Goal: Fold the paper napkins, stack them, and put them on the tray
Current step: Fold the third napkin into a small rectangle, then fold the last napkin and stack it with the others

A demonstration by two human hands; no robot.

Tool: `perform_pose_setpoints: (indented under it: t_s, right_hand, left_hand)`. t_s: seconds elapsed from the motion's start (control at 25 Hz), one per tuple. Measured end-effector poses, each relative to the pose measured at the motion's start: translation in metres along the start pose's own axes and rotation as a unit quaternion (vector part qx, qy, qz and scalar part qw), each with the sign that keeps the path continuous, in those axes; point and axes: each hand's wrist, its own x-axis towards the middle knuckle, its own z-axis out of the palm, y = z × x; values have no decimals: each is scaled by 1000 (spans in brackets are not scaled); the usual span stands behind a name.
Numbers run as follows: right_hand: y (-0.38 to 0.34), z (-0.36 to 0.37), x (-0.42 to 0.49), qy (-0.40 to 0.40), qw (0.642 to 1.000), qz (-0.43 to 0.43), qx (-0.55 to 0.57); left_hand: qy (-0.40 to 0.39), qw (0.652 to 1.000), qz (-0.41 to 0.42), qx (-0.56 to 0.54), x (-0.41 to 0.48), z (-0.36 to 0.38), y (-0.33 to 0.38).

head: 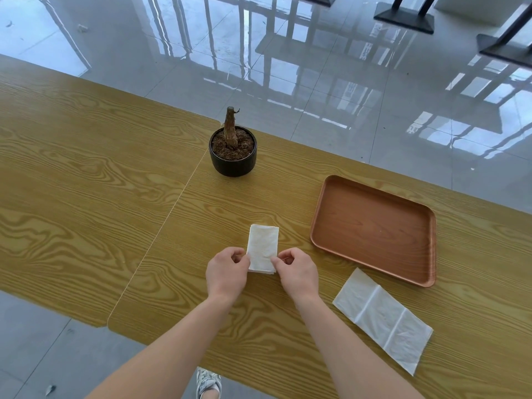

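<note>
A folded white napkin [263, 246] lies on the wooden table [86, 182] in front of me, narrow and pointing away. My left hand [227, 272] pinches its near left corner, and my right hand [298, 272] pinches its near right corner. A second napkin [383, 319], unfolded into a long creased strip, lies flat at the lower right. The brown wooden tray [374, 226] sits to the right of the folded napkin, with nothing in it.
A black pot [233, 156] with a bare trunk stump stands behind the napkin near the table's far edge. A seam runs between two tabletops at the left. Beyond lie glossy floor tiles and black table bases [404, 17]. A shoe [208, 383] shows below.
</note>
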Motion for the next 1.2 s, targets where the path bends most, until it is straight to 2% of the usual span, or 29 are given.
perform_pose_setpoints:
  t_s: [0.16, 0.64, 0.84, 1.04, 1.2]
  right_hand:
    - [1, -1, -3, -12, 999, -3, -33]
    - [-6, -2, -2, -40, 999, 15, 23]
    - [20, -28, -20, -24, 998, 11, 61]
    - [88, -80, -49, 35, 995, 15, 88]
    - [149, -125, -76, 120, 992, 8, 34]
  left_hand:
    - [-2, 1000, 11, 14, -2, 0, 2]
    - [-12, 1000, 20, 20, 0, -5, 5]
    - [-1, 999, 19, 27, -5, -11, 1]
    - [31, 993, 102, 48, -37, -5, -5]
    - [-52, 974, 205, 76, -79, 35, 9]
